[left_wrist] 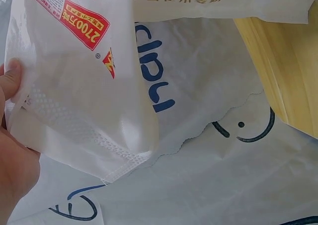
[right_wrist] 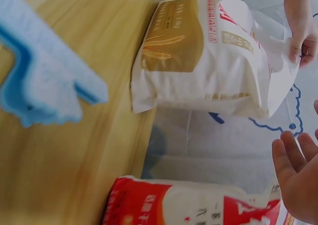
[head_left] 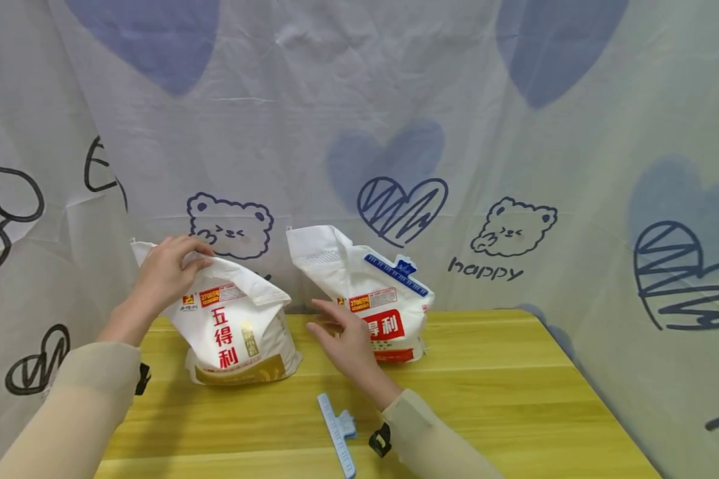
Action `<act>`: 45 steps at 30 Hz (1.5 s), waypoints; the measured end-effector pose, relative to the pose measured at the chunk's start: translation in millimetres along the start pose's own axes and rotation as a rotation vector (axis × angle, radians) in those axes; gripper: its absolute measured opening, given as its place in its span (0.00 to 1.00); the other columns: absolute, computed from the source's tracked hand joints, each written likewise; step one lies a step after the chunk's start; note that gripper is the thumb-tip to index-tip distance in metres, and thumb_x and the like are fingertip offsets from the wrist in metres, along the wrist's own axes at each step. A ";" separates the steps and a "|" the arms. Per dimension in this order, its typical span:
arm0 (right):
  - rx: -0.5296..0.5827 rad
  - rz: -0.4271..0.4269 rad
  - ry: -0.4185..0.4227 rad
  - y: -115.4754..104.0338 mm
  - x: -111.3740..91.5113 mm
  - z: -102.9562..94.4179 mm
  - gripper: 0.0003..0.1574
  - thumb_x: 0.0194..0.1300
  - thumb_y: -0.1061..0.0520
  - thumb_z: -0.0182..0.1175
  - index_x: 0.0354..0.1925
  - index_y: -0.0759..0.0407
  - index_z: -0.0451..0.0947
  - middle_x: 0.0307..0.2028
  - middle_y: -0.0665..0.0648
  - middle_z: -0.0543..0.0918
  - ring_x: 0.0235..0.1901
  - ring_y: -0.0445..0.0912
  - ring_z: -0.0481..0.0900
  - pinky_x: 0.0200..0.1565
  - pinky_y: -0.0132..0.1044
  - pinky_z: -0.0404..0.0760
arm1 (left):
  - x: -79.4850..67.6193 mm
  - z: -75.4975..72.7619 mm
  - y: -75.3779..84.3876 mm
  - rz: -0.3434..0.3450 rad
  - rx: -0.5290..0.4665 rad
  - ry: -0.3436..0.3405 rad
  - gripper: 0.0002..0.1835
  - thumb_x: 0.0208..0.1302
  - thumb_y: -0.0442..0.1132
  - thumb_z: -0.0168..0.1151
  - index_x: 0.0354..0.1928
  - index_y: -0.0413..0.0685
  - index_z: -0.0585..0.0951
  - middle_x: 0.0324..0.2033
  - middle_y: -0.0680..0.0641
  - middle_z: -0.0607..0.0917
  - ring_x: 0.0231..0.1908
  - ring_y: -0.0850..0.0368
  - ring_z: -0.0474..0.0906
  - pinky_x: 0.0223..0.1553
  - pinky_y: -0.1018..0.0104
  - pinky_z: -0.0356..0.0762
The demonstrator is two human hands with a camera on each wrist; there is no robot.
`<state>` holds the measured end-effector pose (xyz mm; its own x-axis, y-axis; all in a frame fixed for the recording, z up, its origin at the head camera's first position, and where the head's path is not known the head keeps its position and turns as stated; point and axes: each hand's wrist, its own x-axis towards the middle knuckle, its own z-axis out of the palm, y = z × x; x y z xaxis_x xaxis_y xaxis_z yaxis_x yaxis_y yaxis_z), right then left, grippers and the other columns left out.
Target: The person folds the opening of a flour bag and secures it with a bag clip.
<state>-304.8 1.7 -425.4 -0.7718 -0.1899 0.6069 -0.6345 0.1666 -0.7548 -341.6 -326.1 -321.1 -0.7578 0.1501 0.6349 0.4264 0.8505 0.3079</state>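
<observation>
My left hand (head_left: 170, 269) grips the top edge of a white flour bag (head_left: 257, 342) with a gold base. The bag stands on the table, its top slanting to the right. Seen from the left wrist, the thumb (left_wrist: 12, 78) lies against the plastic, and most of the fingers are hidden. My right hand (head_left: 350, 342) hovers, fingers spread, between this bag and a second flour bag (head_left: 392, 303) with red print, overlapping that one in the head view. A dark blue bag clip (head_left: 397, 273) sits across the second bag's upper part.
A light blue bag clip (head_left: 337, 436) lies on the wooden table (head_left: 485, 392) near the front, below my right hand. Behind the bags hangs a pale cloth (head_left: 311, 153) printed with hearts and bears. The table's right edge slants toward the front.
</observation>
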 end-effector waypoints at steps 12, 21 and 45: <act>-0.061 0.187 -0.153 22.8 -30.6 -23.7 0.26 0.69 0.59 0.70 0.64 0.55 0.80 0.58 0.58 0.85 0.50 0.50 0.87 0.52 0.35 0.86 | 0.2 2.0 0.5 -0.011 0.003 -0.014 0.06 0.70 0.30 0.66 0.46 0.42 0.84 0.49 0.36 0.85 0.52 0.34 0.74 0.53 0.33 0.72; -0.140 0.369 -0.363 32.8 -47.6 -33.1 0.27 0.70 0.55 0.70 0.65 0.54 0.80 0.58 0.55 0.85 0.49 0.46 0.85 0.51 0.39 0.86 | -1.1 0.8 0.4 -0.015 -0.001 -0.010 0.05 0.71 0.31 0.66 0.46 0.43 0.84 0.49 0.36 0.85 0.50 0.36 0.74 0.50 0.35 0.72; -0.269 0.511 -0.650 47.8 -71.2 -49.8 0.20 0.63 0.57 0.74 0.53 0.58 0.85 0.40 0.46 0.86 0.40 0.40 0.82 0.48 0.37 0.83 | -3.1 1.9 0.5 -0.010 0.002 0.002 0.05 0.70 0.30 0.66 0.46 0.42 0.84 0.48 0.35 0.85 0.50 0.35 0.74 0.50 0.35 0.72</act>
<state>-282.3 71.4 -492.2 -0.8397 -0.5308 -0.1151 -0.2683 0.5897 -0.7618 -340.0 -325.2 -324.2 -0.7613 0.1408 0.6329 0.4175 0.8532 0.3125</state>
